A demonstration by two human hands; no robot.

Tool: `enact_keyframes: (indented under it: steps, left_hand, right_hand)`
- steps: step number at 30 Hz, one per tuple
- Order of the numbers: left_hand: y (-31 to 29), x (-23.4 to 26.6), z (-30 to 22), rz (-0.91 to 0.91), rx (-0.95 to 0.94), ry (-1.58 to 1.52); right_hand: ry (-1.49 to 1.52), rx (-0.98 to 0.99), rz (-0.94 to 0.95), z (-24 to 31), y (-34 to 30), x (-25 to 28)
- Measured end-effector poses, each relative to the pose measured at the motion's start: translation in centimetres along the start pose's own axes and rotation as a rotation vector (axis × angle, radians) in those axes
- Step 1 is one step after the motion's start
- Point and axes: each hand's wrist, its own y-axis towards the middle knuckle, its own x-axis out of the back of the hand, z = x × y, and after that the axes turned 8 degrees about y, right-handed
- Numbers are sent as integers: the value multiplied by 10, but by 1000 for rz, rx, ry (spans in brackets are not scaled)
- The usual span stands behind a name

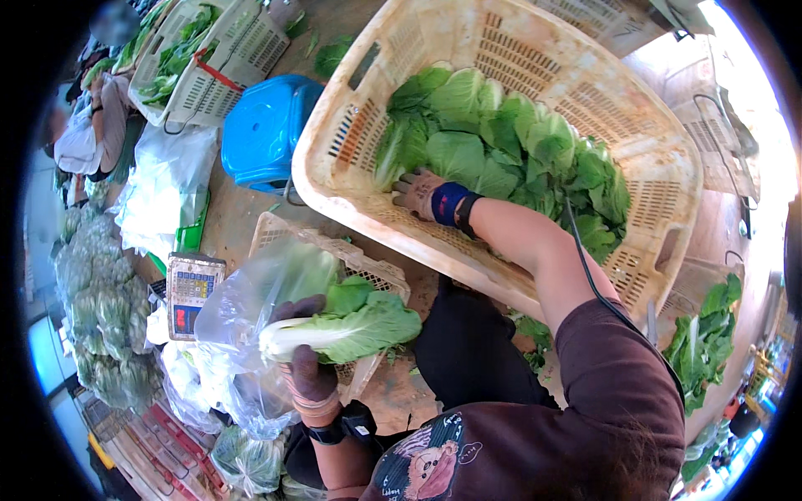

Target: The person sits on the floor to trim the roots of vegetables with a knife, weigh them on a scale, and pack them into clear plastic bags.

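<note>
In my gloved left hand is a head of leafy cabbage with a thick white stem and green leaves, the fingers and thumb closed around its stem end. Next to it a clear plastic bag hangs over a small crate, with blurred greens behind the held head. My gloved right hand reaches into a large cream-coloured crate. Its fingers are stretched out at the near left end of the stacked cabbage heads, touching leaves but gripping none.
A digital scale stands left of the bag. Beyond it are a blue plastic stool and white plastic bags. Bagged greens pile up at the far left. Another crate of greens sits near a seated person. Loose greens lie at right.
</note>
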Motion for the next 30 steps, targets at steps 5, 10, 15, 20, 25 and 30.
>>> enact_keyframes:
  steps: [5, 10, 15, 20, 25, 30]
  left_hand:
    - [-6, 2, 16, 36, 105, 0]
    - [-7, 7, 24, 5, 125, -50]
    - [-17, 16, 4, -20, 127, -108]
    - [-32, 28, 0, 3, 122, -244]
    - [-47, 24, -34, -9, 159, -223]
    - [-54, 24, -57, 163, 33, -63]
  right_hand:
    - [-96, 39, -16, -9, -6, -47]
    - [-218, -166, 72, 9, 9, -44]
    - [-93, -79, 190, 17, 0, 9]
    - [33, -101, 36, 15, -10, 85]
    - [909, -110, -689, 15, -81, 170]
    - [1125, -48, -803, 65, -143, 233]
